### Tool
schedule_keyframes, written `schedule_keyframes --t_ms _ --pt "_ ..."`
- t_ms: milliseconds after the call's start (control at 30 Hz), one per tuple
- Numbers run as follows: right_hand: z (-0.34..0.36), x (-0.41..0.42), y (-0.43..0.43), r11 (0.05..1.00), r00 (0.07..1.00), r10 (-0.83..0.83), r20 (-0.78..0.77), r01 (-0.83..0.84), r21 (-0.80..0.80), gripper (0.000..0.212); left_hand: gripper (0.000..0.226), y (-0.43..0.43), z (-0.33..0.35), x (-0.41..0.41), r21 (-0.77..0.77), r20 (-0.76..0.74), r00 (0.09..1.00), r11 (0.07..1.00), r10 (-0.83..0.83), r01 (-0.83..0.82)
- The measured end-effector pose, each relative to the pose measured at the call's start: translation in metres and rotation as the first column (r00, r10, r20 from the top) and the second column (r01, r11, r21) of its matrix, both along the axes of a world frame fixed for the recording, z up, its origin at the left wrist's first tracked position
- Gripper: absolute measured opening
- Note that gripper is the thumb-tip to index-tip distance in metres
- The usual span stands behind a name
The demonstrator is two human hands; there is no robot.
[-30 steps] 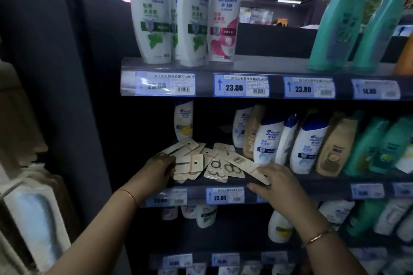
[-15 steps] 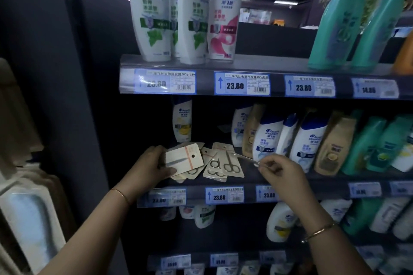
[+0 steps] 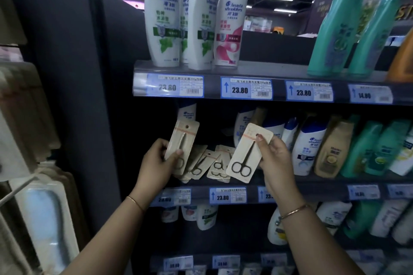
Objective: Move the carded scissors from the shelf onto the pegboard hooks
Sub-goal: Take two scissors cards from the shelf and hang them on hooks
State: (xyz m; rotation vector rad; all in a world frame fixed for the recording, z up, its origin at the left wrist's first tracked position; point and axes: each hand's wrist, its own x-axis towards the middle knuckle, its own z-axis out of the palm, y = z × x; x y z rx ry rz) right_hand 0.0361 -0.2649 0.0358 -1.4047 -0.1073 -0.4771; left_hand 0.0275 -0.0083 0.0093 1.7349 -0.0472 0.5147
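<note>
My left hand (image 3: pixel 157 163) grips one carded scissors (image 3: pixel 182 143), a beige card held upright above the middle shelf (image 3: pixel 312 182). My right hand (image 3: pixel 273 155) holds a second carded scissors (image 3: pixel 247 154) tilted, its black loops at the bottom, thumb near the hang hole. Several more carded scissors (image 3: pixel 206 163) lie in a loose pile on the shelf between and behind my hands. At the far left a bare metal pegboard hook (image 3: pixel 17 187) sticks out, well apart from both hands.
Shampoo bottles (image 3: pixel 192 18) stand on the top shelf and more bottles (image 3: pixel 312 145) crowd the middle shelf to the right of the pile. Blue price tags line the shelf edges. Blister-packed goods (image 3: pixel 44 219) hang on the left display. A dark panel separates shelf and display.
Both hands have lifted from the pile, each raising one card upright off the shelf. The right hand's card now faces me, and the view has moved closer.
</note>
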Motion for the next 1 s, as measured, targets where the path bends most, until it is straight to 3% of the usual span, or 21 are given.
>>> schedule_keyframes --t_ms 267,367,433,567,667,833,1000 --pt "-0.019 -0.019 0.037 0.984 0.989 0.098 -0.112 -0.112 -0.135 0.012 0.012 -0.015 -0.005 -0.051 -0.240 -0.045 0.978 0.953 -0.204 0.188" --pt "-0.028 -0.034 0.054 0.966 0.946 0.250 -0.207 -0.259 -0.019 0.006 0.015 -0.015 -0.010 -0.076 -0.343 -0.078 0.953 0.906 -0.291 0.249" --pt "-0.028 -0.046 0.066 0.932 0.902 0.363 -0.233 -0.357 0.068 0.017 0.013 -0.014 -0.012 -0.093 -0.366 -0.091 0.947 0.895 -0.308 0.255" --pt "-0.024 -0.074 0.077 0.856 0.821 0.517 -0.243 -0.504 0.119 0.039 0.018 -0.004 -0.012 -0.129 -0.413 -0.093 0.948 0.878 -0.305 0.243" --pt "-0.020 -0.099 0.088 0.798 0.769 0.597 -0.228 -0.597 0.078 0.038 0.021 0.008 -0.012 -0.158 -0.438 -0.057 0.957 0.868 -0.285 0.232" --pt "-0.008 -0.138 0.123 0.739 0.728 0.673 -0.132 -0.671 0.060 0.036 0.018 0.039 -0.009 -0.204 -0.348 0.024 0.990 0.927 -0.140 0.139" --pt "0.002 -0.164 0.170 0.717 0.721 0.685 -0.101 -0.692 -0.078 0.033 0.023 0.084 0.002 -0.236 -0.356 0.077 0.994 0.929 -0.080 0.103"
